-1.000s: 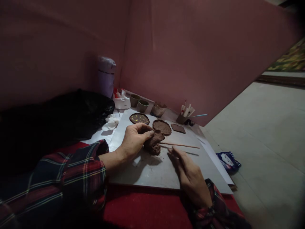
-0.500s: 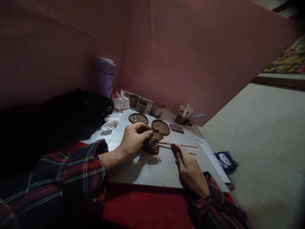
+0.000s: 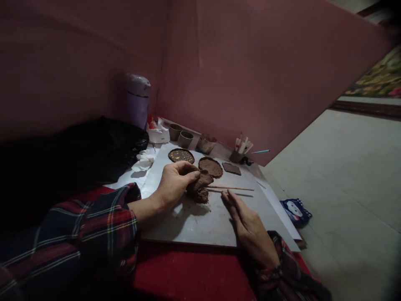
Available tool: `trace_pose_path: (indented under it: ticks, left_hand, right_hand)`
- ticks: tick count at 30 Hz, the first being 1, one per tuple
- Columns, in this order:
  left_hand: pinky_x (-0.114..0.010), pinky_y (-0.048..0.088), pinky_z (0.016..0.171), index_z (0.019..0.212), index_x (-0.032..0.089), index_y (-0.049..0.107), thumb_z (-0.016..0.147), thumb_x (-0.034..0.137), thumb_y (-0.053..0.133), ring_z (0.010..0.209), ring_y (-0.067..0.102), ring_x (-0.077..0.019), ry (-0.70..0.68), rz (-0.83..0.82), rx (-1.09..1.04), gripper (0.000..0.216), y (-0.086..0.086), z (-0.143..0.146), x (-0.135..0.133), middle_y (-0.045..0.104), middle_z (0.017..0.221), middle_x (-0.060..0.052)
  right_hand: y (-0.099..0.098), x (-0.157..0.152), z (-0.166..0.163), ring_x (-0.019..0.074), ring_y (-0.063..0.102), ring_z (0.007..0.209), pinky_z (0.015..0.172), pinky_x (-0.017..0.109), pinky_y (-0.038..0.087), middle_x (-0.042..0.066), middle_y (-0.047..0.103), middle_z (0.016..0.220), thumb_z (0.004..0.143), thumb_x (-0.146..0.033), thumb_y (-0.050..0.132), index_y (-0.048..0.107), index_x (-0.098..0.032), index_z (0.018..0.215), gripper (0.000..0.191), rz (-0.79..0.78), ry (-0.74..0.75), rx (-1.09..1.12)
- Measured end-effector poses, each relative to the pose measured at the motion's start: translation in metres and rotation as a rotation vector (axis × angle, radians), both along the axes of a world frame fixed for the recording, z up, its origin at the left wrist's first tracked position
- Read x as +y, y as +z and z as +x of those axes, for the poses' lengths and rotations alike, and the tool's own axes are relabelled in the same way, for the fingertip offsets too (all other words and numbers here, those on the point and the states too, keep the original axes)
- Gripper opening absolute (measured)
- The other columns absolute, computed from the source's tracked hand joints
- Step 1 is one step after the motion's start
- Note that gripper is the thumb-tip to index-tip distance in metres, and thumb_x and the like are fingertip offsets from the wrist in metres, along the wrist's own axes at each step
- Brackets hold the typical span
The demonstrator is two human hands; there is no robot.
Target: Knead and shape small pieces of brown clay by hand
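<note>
My left hand [image 3: 174, 182] is closed on a lump of brown clay [image 3: 200, 187] that rests on a grey work board [image 3: 200, 219]. Stretched flat on the board lies my right hand [image 3: 246, 221], fingers together, with its tips just short of a thin wooden stick [image 3: 233, 188] that lies to the right of the lump. Beyond the lump are three flat clay pieces: a round disc with yellow dots [image 3: 181, 155], a plain round disc [image 3: 211, 166] and a small rectangular slab [image 3: 231, 168].
Two small cups [image 3: 181, 136], a plastic container [image 3: 207, 144], a holder of tools [image 3: 239, 150], a white tissue [image 3: 143, 160] and a purple flask [image 3: 137, 101] stand at the back by the pink wall. Left is a black bag [image 3: 87, 150]. A blue packet [image 3: 295, 211] lies on the floor to the right.
My right hand has moved up the board toward the stick and flattened out. My left hand has kept its hold on the clay lump.
</note>
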State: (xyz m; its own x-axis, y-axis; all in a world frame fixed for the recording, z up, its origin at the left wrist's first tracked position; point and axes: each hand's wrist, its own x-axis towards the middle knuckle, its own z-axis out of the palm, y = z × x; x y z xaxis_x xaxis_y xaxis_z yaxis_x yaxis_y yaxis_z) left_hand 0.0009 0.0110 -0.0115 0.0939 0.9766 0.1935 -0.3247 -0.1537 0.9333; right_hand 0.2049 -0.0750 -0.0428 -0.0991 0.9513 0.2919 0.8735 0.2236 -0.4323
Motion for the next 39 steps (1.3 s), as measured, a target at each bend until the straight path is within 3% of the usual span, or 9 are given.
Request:
trace_pose_path:
  ticks: [8, 13, 16, 21, 24, 27, 32, 36, 39]
  left_hand:
    - [-0.022, 0.044, 0.058, 0.069, 0.013, 0.069, 0.064, 0.015, 0.071, 0.059, 0.057, -0.0104, 0.001, 0.011, 0.010, 0.007, -0.002, -0.001, 0.001, 0.067, 0.065, 0.000]
    - [-0.023, 0.045, 0.060, 0.069, 0.013, 0.069, 0.064, 0.015, 0.071, 0.061, 0.058, -0.0111, 0.012, 0.022, 0.019, 0.006, -0.002, 0.000, 0.001, 0.067, 0.065, 0.000]
    - [-0.023, 0.045, 0.061, 0.069, 0.013, 0.069, 0.064, 0.015, 0.071, 0.061, 0.058, -0.0117, 0.008, 0.024, 0.027, 0.006, -0.001, 0.000, 0.000, 0.067, 0.065, -0.001]
    - [-0.022, 0.043, 0.056, 0.070, 0.012, 0.068, 0.064, 0.016, 0.072, 0.057, 0.055, -0.0099, 0.003, 0.025, 0.028, 0.007, -0.002, 0.000, 0.001, 0.065, 0.063, 0.001]
    - [-0.021, 0.041, 0.052, 0.069, 0.012, 0.067, 0.065, 0.018, 0.071, 0.053, 0.052, -0.0088, 0.000, 0.021, 0.031, 0.008, -0.003, -0.001, 0.001, 0.063, 0.060, 0.002]
    - [-0.021, 0.041, 0.053, 0.069, 0.012, 0.068, 0.064, 0.017, 0.072, 0.054, 0.053, -0.0093, 0.000, 0.019, 0.031, 0.009, -0.002, -0.001, 0.001, 0.064, 0.062, 0.001]
    - [-0.022, 0.043, 0.055, 0.069, 0.012, 0.068, 0.065, 0.017, 0.071, 0.056, 0.055, -0.0103, 0.003, 0.024, 0.032, 0.007, -0.002, -0.001, 0.001, 0.064, 0.063, 0.000]
    - [-0.023, 0.045, 0.059, 0.071, 0.013, 0.069, 0.065, 0.016, 0.071, 0.062, 0.058, -0.0119, 0.009, 0.023, 0.042, 0.007, -0.002, -0.001, 0.000, 0.067, 0.067, -0.001]
    - [-0.024, 0.045, 0.062, 0.071, 0.013, 0.070, 0.064, 0.015, 0.071, 0.065, 0.059, -0.0128, 0.022, 0.029, 0.049, 0.008, -0.002, -0.001, 0.000, 0.068, 0.069, -0.002]
  right_hand:
    - [-0.001, -0.021, -0.020, 0.0197, 0.045, 0.129, 0.107, 0.039, 0.040, 0.008, 0.049, 0.139, 0.093, -0.017, 0.033, 0.042, -0.015, 0.137, 0.045, 0.004, 0.189, -0.052]
    - [-0.001, -0.017, -0.003, 0.0223, 0.052, 0.124, 0.103, 0.041, 0.045, 0.009, 0.055, 0.133, 0.093, -0.021, 0.036, 0.045, -0.017, 0.136, 0.044, 0.013, -0.025, -0.025]
    - [-0.009, -0.020, -0.005, 0.0254, 0.051, 0.124, 0.104, 0.046, 0.043, 0.013, 0.054, 0.134, 0.092, -0.020, 0.036, 0.048, -0.013, 0.134, 0.044, 0.059, -0.006, -0.088]
    - [-0.005, -0.020, -0.020, 0.0212, 0.050, 0.125, 0.104, 0.039, 0.044, 0.008, 0.053, 0.135, 0.091, -0.014, 0.037, 0.045, -0.017, 0.136, 0.047, 0.033, 0.110, -0.034]
    - [0.001, -0.006, -0.014, 0.0223, 0.050, 0.125, 0.103, 0.040, 0.044, 0.010, 0.054, 0.135, 0.093, -0.019, 0.036, 0.043, -0.016, 0.138, 0.045, 0.032, -0.014, -0.015]
    - [-0.002, -0.003, -0.013, 0.0263, 0.051, 0.124, 0.103, 0.046, 0.043, 0.014, 0.054, 0.134, 0.093, -0.021, 0.035, 0.047, -0.010, 0.134, 0.045, 0.020, -0.029, -0.040]
    - [-0.001, -0.023, -0.015, 0.0196, 0.048, 0.127, 0.106, 0.038, 0.042, 0.005, 0.050, 0.138, 0.092, -0.016, 0.037, 0.042, -0.021, 0.138, 0.047, 0.011, 0.112, -0.040]
    - [-0.006, -0.025, 0.007, 0.0259, 0.049, 0.126, 0.104, 0.049, 0.041, 0.012, 0.051, 0.137, 0.092, -0.023, 0.037, 0.044, -0.013, 0.137, 0.046, 0.039, -0.098, -0.091]
    - [-0.018, -0.025, 0.005, 0.0276, 0.048, 0.126, 0.104, 0.050, 0.040, 0.014, 0.049, 0.138, 0.092, -0.021, 0.035, 0.043, -0.011, 0.137, 0.048, 0.080, -0.088, -0.121]
